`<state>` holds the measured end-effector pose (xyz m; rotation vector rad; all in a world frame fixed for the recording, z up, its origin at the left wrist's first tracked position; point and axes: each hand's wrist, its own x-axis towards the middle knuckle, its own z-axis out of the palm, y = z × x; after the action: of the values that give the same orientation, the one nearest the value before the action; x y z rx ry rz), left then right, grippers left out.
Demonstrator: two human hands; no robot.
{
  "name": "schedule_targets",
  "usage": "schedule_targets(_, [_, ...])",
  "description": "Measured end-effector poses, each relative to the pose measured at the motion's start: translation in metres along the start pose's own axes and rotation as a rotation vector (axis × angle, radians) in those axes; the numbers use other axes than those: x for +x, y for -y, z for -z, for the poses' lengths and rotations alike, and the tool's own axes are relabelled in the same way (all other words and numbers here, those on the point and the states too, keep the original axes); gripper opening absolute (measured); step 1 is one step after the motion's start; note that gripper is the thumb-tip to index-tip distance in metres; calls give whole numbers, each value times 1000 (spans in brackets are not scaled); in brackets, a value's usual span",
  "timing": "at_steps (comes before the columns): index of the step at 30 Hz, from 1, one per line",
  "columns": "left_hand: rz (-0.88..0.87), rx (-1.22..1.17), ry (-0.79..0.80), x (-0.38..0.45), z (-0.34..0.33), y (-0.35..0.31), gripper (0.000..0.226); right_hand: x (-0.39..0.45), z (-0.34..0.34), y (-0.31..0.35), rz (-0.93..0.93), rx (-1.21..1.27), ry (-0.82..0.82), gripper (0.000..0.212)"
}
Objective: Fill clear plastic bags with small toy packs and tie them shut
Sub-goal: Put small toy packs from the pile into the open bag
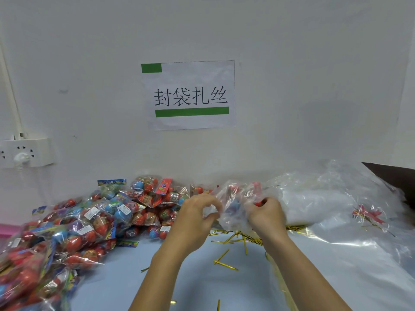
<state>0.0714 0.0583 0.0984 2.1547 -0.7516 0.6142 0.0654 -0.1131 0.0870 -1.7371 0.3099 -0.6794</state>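
Toy packs (94,221) heaped on the left of the table (202,288), running back to the wall. Left hand (195,217) raised mid-scene, fingers curled, pinching the edge of the clear plastic bag (235,205). Right hand (266,215) just beside it, fingers curled round the bag with a red toy inside. Gold twist ties (226,245) scattered below both hands. Spare bags (332,198) piled right.

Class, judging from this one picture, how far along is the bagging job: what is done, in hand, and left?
Done: nothing clearly; no tied bag shows. In hand: the left hand and right hand grip a clear bag with toy packs inside, still untied. Left: gold twist ties lie loose, a large pile of toy packs waits, and empty bags remain.
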Motion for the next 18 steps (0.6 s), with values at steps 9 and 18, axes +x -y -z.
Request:
schedule_targets(9, [-119,104,49,1,-6,-10,47,-1,3,1,63,21,86,39])
schedule_targets(18, [-77,-312,-52,5,-4,-28,35,-14,6,7,86,-49,335,27])
